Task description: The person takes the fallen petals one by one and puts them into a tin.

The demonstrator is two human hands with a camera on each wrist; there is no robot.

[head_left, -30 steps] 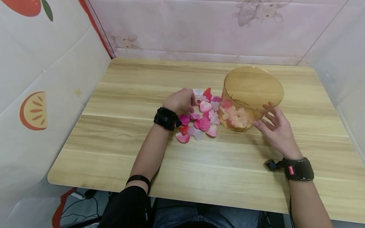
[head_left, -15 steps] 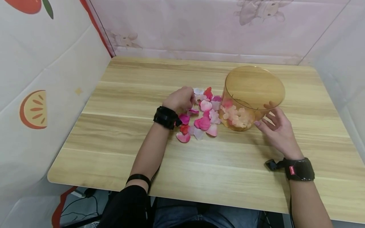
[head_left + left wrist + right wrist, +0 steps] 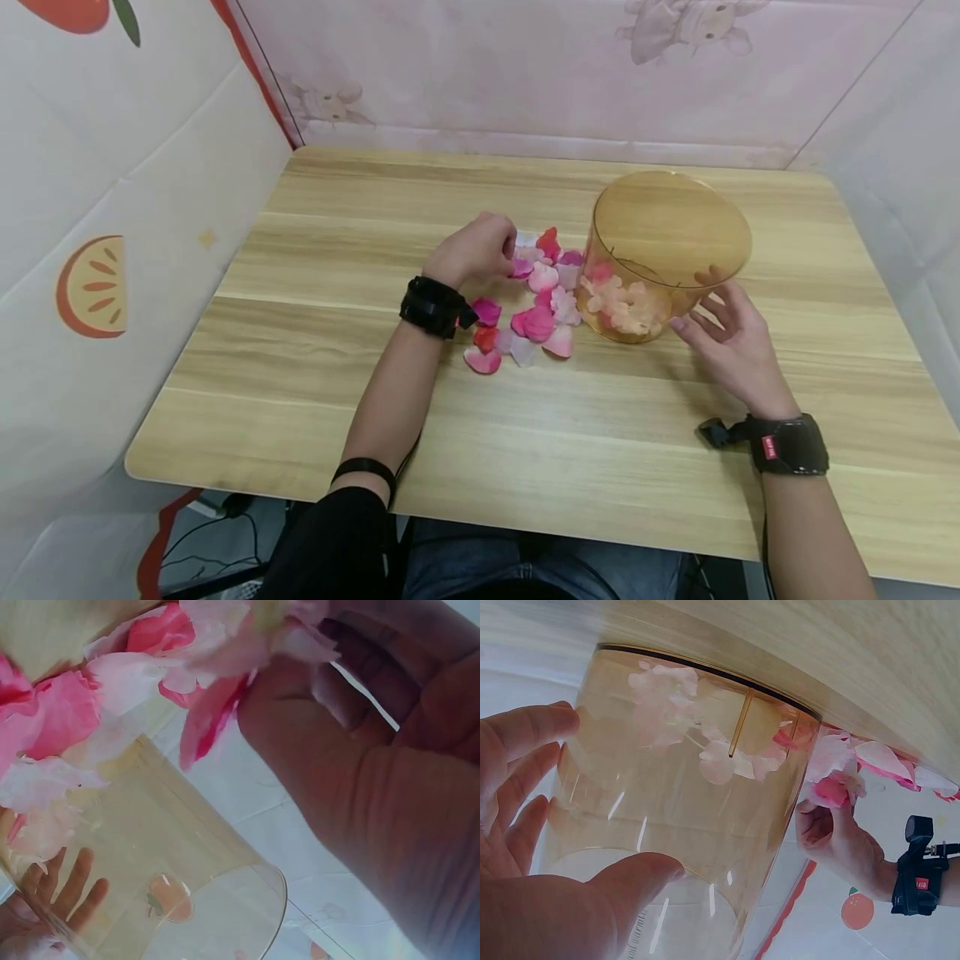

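**Hands at the petals and the amber tub**

The left hand (image 3: 474,250) is curling its fingers around a small bunch of pink petals (image 3: 521,267), pinching them just above the petal pile (image 3: 528,312). In the left wrist view the pinched petals (image 3: 214,712) are sticking out past the fingertips.

The petal pile is lying near the middle of the wooden tabletop (image 3: 315,367), a bit toward the far edge. It is made of pink, red and pale petals. Its right side is touching the bottom of the see-through amber tub (image 3: 660,258).

The tub is standing upright just right of the pile, toward the right edge of the tabletop. Some pale petals (image 3: 626,304) are lying inside it at the bottom.

The right hand (image 3: 727,342) is resting against the near right side of the tub. Its fingers are spread and fairly straight, and the thumb (image 3: 634,874) is pressing on the wall. It is not wrapping around the tub.

Both wrists are wearing black bands (image 3: 435,307).
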